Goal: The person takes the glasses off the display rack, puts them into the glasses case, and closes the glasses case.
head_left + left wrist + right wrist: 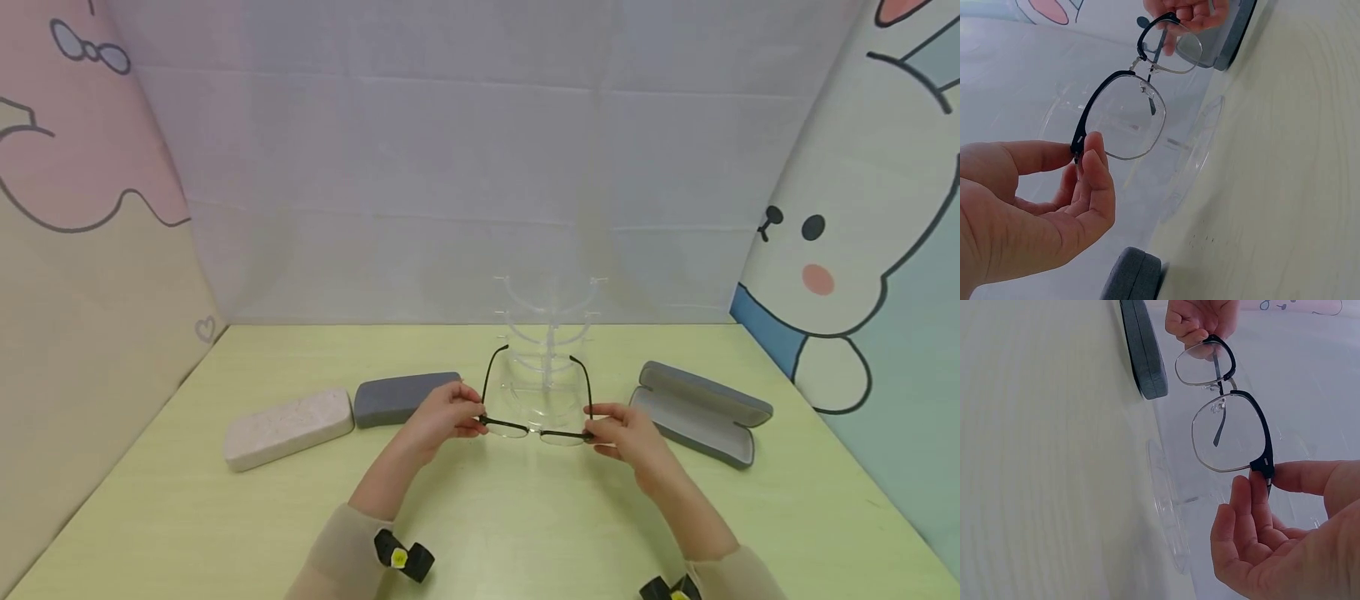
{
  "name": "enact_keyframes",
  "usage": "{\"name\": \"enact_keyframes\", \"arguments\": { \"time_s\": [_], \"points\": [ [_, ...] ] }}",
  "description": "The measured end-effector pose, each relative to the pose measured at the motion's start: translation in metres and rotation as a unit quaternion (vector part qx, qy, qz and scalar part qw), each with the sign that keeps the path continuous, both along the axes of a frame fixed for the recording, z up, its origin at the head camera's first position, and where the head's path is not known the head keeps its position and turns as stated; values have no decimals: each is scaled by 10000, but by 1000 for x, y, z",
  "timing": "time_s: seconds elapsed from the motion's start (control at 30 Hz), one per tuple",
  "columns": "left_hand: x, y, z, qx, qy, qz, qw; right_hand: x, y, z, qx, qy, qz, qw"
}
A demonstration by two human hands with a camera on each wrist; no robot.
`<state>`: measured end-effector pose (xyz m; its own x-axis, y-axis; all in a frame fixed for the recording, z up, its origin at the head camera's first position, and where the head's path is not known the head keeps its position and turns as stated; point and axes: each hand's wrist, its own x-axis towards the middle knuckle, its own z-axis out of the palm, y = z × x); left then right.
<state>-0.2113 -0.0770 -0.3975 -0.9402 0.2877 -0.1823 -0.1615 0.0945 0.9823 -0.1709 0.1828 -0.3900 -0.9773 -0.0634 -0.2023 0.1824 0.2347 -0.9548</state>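
A pair of black half-rim eyeglasses (512, 428) is held in the air between both hands, temples unfolded and pointing toward the stand. At one hinge corner my left hand (444, 417) pinches the frame between thumb and fingers. The opposite hinge corner is pinched by my right hand (628, 435); the right wrist view shows its thumb and fingertips on the black end piece. Just beyond the glasses rises a clear tiered display stand (550, 342), partly seen through the lenses. Its round base (1166, 506) appears in the right wrist view.
Left of the hands lie a closed grey glasses case (397, 398) and a closed cream case (288, 429). To the right sits an open grey case (693, 417) with its lid raised. Behind the pale yellow table (495, 533) hangs a white cloth backdrop (390, 167).
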Motion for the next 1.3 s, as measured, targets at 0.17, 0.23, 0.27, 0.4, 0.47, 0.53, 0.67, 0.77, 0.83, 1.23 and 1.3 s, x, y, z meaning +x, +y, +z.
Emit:
{"name": "enact_keyframes", "arguments": {
  "time_s": [0.17, 0.23, 0.27, 0.4, 0.47, 0.53, 0.67, 0.77, 0.83, 1.23, 1.3],
  "points": [
    [5, -6, -1, 7, 75, -177, 9998, 5, -4, -1, 36, 6, -51, 10000],
    [6, -9, -2, -22, 114, -246, 9996, 7, -6, -1, 29, 4, -102, 9999],
    [8, -11, -2, -34, 131, -286, 9995, 8, -7, -1, 13, 17, -122, 9999],
    [11, -16, -3, -83, 132, -413, 9990, 13, -11, -1, 43, -16, -147, 9999],
    [13, -19, -4, -117, 98, -452, 9989, 14, -13, -2, 43, -29, -105, 9999],
    [15, -22, -4, -173, 66, -479, 9987, 15, -15, -3, 53, -11, -42, 10000],
    [18, -29, -6, -258, 64, -527, 9983, 16, -19, -5, 15, 99, 86, 9999],
    [21, -35, -6, -309, 128, -563, 9979, 16, -24, -6, -29, 101, 141, 9998],
    [22, -41, -7, -302, 151, -591, 9977, 16, -27, -6, -69, 96, 207, 9997],
    [23, -71, 0, -293, 106, -277, 9991, 2, -60, -9, -270, 220, 74, 9994],
    [23, -73, 2, -245, 61, -193, 9995, -3, -65, -11, -275, 300, -63, 9992]
  ]
}}
